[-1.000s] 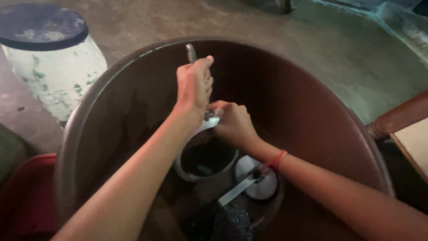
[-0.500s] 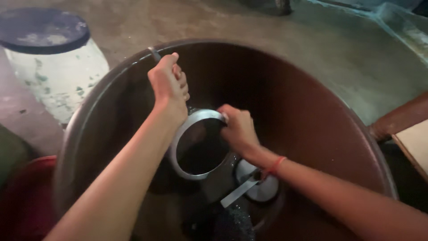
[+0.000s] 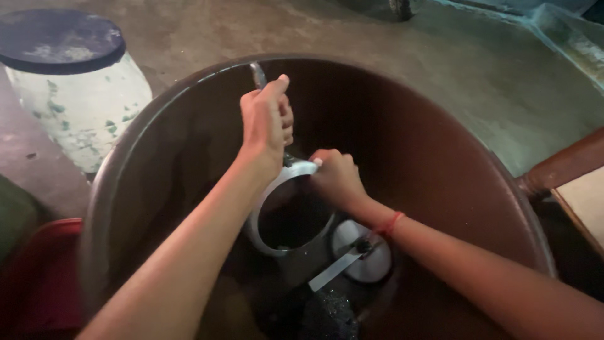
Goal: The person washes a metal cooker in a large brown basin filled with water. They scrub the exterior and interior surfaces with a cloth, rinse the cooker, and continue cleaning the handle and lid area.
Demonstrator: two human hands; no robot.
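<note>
Both my arms reach down into a large brown plastic tub [image 3: 478, 164]. My left hand [image 3: 267, 123] is closed around the long metal handle [image 3: 257, 74] of a metal pot [image 3: 277, 242], the handle tip sticking up past the tub's far rim. My right hand [image 3: 336, 176] grips the pot's rim on its far right side; a red thread band circles that wrist. The pot is tilted, its dark inside facing me. Below it lies a round metal lid [image 3: 362, 252] with a dark knob and a flat metal strip across it.
A white, stained drum with a dark lid [image 3: 69, 82] stands at the upper left on the concrete floor. A red container [image 3: 44, 277] sits at the lower left. A wooden chair edge [image 3: 563, 167] shows at the right. Dark scrubbing material lies at the tub's bottom [image 3: 324, 315].
My left hand has swung the pot handle left and then back toward the middle. The pot has turned in my hands, and my right hand has stayed on its rim.
</note>
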